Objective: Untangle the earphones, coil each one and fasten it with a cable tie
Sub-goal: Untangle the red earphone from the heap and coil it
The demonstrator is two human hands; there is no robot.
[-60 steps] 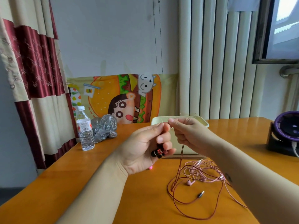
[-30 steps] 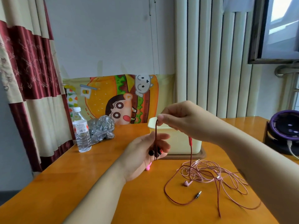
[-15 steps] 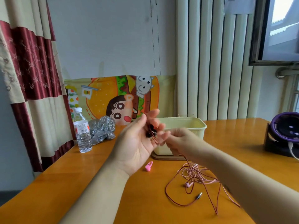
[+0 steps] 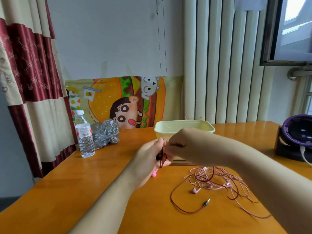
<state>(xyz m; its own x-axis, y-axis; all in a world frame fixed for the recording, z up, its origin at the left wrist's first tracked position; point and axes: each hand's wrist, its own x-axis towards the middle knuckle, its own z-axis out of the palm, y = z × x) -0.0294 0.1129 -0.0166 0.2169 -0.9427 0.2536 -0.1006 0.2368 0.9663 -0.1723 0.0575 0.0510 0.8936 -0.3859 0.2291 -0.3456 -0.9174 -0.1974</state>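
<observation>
Dark red earphones (image 4: pixel 161 157) are sitting up between the two hands, just above the wooden table (image 4: pixel 84 183) and in front of the pale yellow tub (image 4: pixel 184 127). The left hand (image 4: pixel 148 159) is standing edge-on with its fingers pointing up, and it is holding the dark buds and a few strands of red cord against its palm side. The thumb looks to be pinning them there, though that part is mostly hidden. The right hand (image 4: pixel 179 146) is curling its fingers and pinching the red cord right at the left hand's fingertips.

The remaining red cord is trailing down behind the right forearm, crossing the pink earphones (image 4: pixel 217 178) and sweeping in a wide loop over the table to its jack plug (image 4: pixel 206 203). The pink set is lying in a loose tangle under the right forearm, one pink earbud (image 4: pixel 195 190) poking out on the near side. A pink cable tie (image 4: pixel 154 173) is peeking out from under the left hand, on the table.

Over on the left, a water bottle (image 4: pixel 84 135) is standing upright with a crumpled plastic bag (image 4: pixel 105 132) touching it. A cartoon burger poster (image 4: pixel 121 102) is leaning at the wall behind them, and a purple round device (image 4: pixel 297 132) is sitting at the table's right edge.
</observation>
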